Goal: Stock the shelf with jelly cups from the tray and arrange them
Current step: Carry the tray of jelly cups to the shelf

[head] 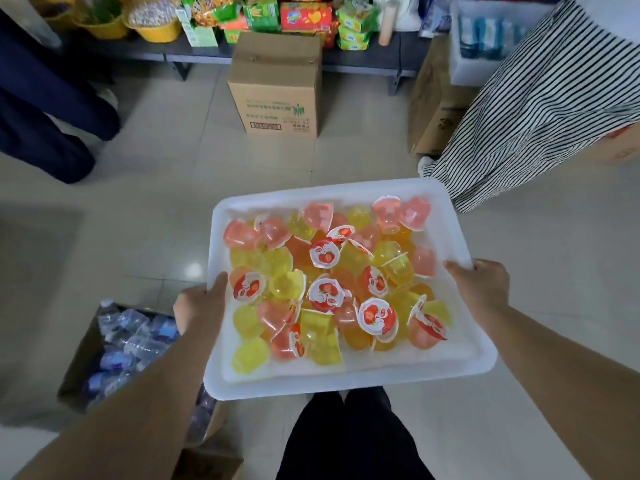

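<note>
Head view shows your two grips on the white tray [349, 382]. Your left hand [199, 306] clamps the left rim, thumb lying over the edge and the fingers curled out of sight beneath. Your right hand [481, 285] holds the right rim the same way, thumb on top and fingers under.

You hold the tray in the air above the tiled floor [166, 188], in front of your dark trousers [346, 438]. Its long axis runs left to right between your hands, and the far edge is slightly turned toward your right.

Jelly cups [332, 282] fill the tray in a loose heap, pink, yellow and orange. They point every way: some lie lid up and show the red and white strawberry seal, others sit on their sides or bottom up.

Beyond the tray a cardboard box [277, 88] stands on the floor, just before a low dark shelf [194, 51] stocked with snack packs [304, 15] and yellow baskets [152, 26]. At your lower left, an open carton of water bottles [128, 344] rests on the floor. A person in a striped skirt [540, 98] stands at the right, and dark trouser legs [41, 109] show at the left.
</note>
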Available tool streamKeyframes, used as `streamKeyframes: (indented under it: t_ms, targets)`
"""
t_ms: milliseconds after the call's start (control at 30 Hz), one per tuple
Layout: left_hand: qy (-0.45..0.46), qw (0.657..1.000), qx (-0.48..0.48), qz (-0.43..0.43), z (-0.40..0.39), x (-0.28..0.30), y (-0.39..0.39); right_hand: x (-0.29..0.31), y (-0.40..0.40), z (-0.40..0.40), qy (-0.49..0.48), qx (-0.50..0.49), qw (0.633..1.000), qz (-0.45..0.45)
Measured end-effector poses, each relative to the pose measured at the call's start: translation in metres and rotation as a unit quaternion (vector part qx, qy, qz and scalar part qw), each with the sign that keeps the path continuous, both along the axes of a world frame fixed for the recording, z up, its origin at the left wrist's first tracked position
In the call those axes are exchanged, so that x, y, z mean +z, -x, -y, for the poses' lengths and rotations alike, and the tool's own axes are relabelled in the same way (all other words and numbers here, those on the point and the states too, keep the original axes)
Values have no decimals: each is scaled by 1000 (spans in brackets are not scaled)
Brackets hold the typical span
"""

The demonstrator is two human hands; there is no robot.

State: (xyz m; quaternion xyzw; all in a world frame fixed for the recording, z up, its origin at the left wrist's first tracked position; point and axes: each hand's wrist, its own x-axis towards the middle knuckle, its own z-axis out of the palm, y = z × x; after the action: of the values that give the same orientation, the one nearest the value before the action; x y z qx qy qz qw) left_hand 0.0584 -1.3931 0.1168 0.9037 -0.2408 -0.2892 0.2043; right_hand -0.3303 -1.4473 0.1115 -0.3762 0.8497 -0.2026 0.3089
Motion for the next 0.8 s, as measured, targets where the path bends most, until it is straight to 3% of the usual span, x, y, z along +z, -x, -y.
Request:
streamKeyframes:
  t_ms: [433, 800]
  targets:
    - [13, 999, -13, 29, 306, 7, -80, 6, -84, 311, 13, 31, 999, 0]
    - [27, 999, -43, 11, 569, -10, -191, 9, -192, 548, -12, -9, 1000, 9]
